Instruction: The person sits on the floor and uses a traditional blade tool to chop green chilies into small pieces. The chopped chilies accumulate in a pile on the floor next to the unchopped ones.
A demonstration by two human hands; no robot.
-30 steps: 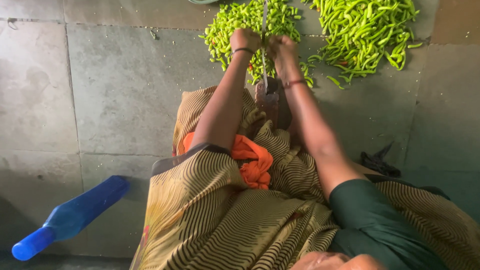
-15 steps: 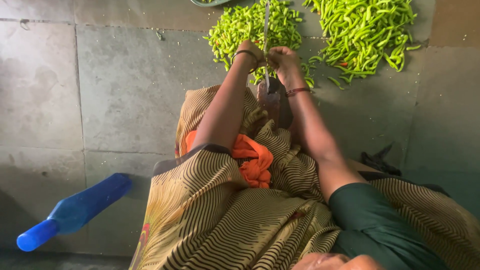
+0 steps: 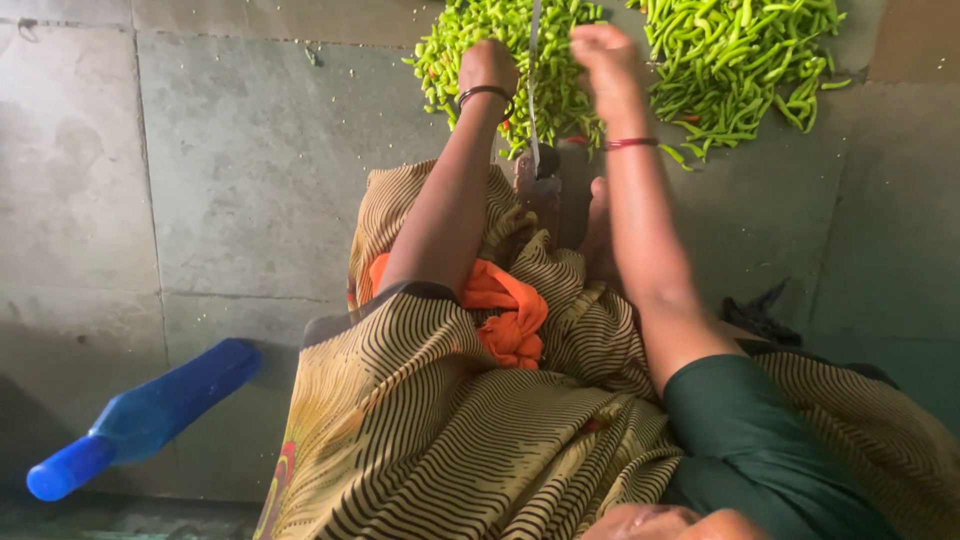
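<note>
Your left hand [image 3: 487, 66] and right hand [image 3: 604, 52] reach forward on either side of the upright blade [image 3: 533, 80], fingers curled; what they pinch, you cannot tell. Green chillies [image 3: 740, 60] lie heaped on the floor [image 3: 230, 180] around the blade.

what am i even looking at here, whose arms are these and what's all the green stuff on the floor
The picture comes from a camera worn on a person's head, looking straight down, so the arms are the wearer's own. The person sits on a grey stone floor in striped yellow-brown cloth. Both arms reach forward to an upright blade fixed on a stand held near the feet. The left hand and right hand are on either side of the blade; what they grip is too blurred to tell. Beyond them lie two heaps of green chillies, the left-hand heap seemingly cut smaller. A blue plastic bottle lies on the floor at the person's left.
</note>
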